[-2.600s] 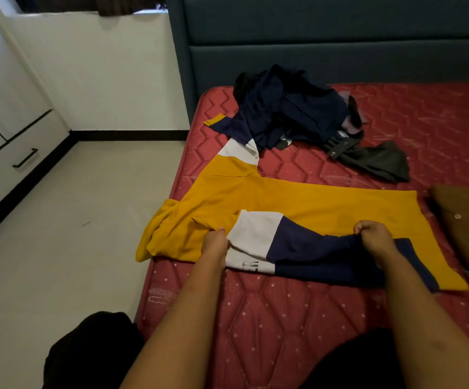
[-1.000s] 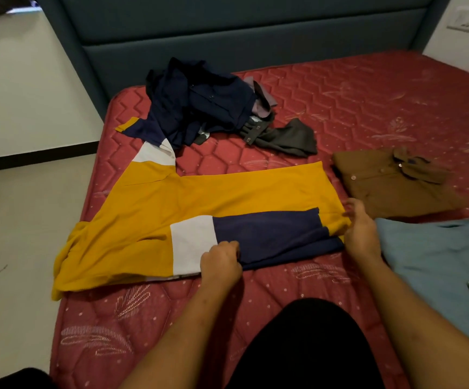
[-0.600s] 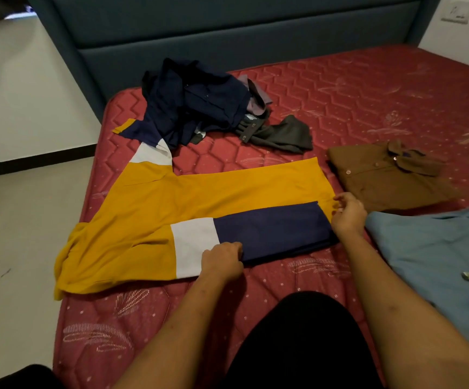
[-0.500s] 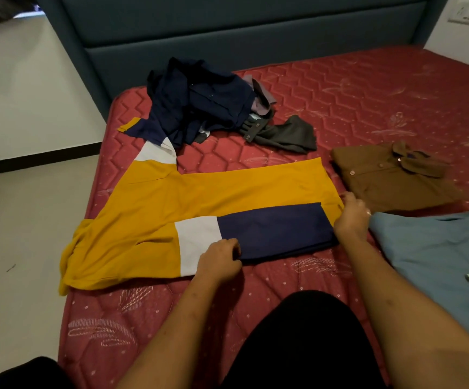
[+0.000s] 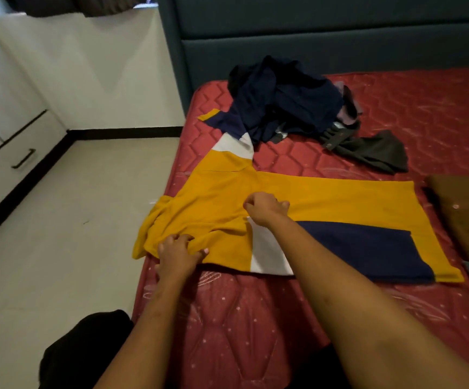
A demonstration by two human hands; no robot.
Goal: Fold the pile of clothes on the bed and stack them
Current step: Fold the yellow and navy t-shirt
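Red mattress (image 5: 255,332) bore the shirt (image 5: 340,197) at centre. I watched the left hand (image 5: 178,252) bunch its 8 o'clock edge, the right hand (image 5: 265,209) pinch cloth mid-shirt; the pile (image 5: 283,96) lay at 12 o'clock.

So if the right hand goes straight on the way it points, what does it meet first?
The right hand grips the yellow shirt, so more shirt first, toward the far sleeve; then probably the mattress edge.

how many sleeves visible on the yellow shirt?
2. One sleeve lies folded across the shirt; the other stretches out to the dark pile, which overlaps its edge.
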